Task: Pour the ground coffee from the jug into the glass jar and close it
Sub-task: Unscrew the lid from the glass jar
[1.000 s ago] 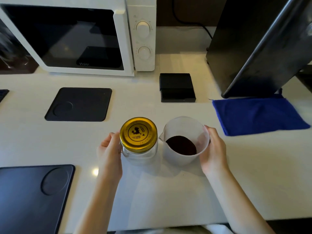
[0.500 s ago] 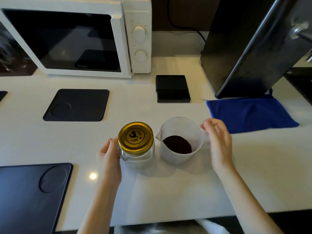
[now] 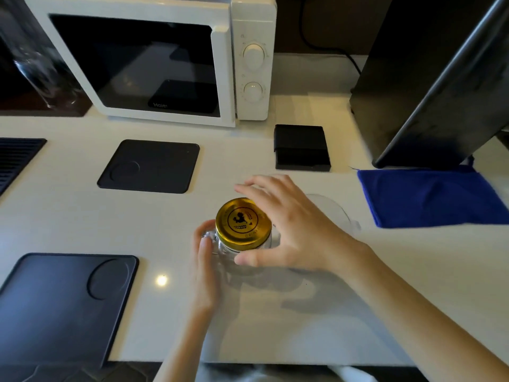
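While the left hand [image 3: 205, 267] wraps the side of the clear glass jar [image 3: 237, 248], the right hand [image 3: 292, 227] arches over its shiny round gold metal lid [image 3: 243, 223], fingers spread and not yet gripping. Behind that hand, right of the jar, stands the translucent plastic jug [image 3: 334, 209], mostly hidden. Around the jar spreads a smooth pale worktop [image 3: 82, 216], with a blue fuzzy cloth [image 3: 429, 197] farther right and a white microwave [image 3: 165, 59] behind.
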A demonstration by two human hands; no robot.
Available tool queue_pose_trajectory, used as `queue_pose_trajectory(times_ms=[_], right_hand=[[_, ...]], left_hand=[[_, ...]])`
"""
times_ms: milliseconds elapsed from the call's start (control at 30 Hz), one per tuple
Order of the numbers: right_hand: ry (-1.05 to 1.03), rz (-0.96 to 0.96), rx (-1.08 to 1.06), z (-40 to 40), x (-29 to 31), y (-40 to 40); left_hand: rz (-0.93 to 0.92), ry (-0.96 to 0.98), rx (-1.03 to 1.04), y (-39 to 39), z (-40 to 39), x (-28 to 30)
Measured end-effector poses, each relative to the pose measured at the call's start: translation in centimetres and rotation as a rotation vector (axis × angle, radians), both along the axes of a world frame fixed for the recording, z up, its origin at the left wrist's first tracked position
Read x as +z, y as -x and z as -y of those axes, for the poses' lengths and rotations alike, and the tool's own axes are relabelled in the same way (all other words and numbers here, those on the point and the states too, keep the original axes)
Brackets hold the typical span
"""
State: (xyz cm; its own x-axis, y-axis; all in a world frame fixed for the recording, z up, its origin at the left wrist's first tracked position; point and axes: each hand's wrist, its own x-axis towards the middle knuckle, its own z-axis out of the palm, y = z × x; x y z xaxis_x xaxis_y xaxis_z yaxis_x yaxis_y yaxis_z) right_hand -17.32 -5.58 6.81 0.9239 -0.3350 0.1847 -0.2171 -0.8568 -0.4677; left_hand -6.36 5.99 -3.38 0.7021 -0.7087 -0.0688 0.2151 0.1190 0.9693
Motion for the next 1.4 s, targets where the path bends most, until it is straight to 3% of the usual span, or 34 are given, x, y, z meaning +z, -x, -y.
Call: queue_pose_trajectory(times_ms=[167,300,367,433,533,667,767,867,1033,1267,1400], right_hand=[[0.137,-0.026,0.074,0.1,-0.1,-1.7],[-0.247,0.037,0.062,1.8,0.9,-1.8],[-0.441,0.051,0.009,3.7,1.6,-1.6],[-0.526,0.027,-0.03,6.0,1.9,-1.5],[-0.643,-0.019,-0.085,9.7,0.6,-1.2],[-0.618,-0.111,-0.216,12.0,-2.9,-0.8],[-0.655,-0.061,-0.304,11.7,-5.5,-0.4],[-0.67,-0.027,-0.324,11.7,-7.7,0.4],[-0.559,-0.045,-0.313,12.1,-9.5,0.9],[-0.62,-0.127,-0.262,11.5,-7.2,1.6],[-0.673,0.148,-0.439,9.7,-4.2,4.4]], left_hand=[[-0.064,0.012,0.044,0.8,0.2,0.6],[0.053,-0.023,0.094,0.4,0.2,0.2],[-0.001,-0.019,0.135,0.5,0.4,0.1],[-0.092,0.003,0.167,0.9,0.7,0.4],[-0.068,-0.031,0.178,1.0,0.8,0.4],[0.096,-0.122,0.201,0.5,0.7,-0.2],[0.149,-0.123,0.232,1.0,0.7,0.4],[0.097,-0.14,0.257,1.0,0.8,0.7],[0.212,-0.201,0.185,0.9,0.7,0.9],[0.022,-0.108,0.234,1.6,1.1,2.5],[-0.1,-0.044,0.231,1.9,1.2,2.6]])
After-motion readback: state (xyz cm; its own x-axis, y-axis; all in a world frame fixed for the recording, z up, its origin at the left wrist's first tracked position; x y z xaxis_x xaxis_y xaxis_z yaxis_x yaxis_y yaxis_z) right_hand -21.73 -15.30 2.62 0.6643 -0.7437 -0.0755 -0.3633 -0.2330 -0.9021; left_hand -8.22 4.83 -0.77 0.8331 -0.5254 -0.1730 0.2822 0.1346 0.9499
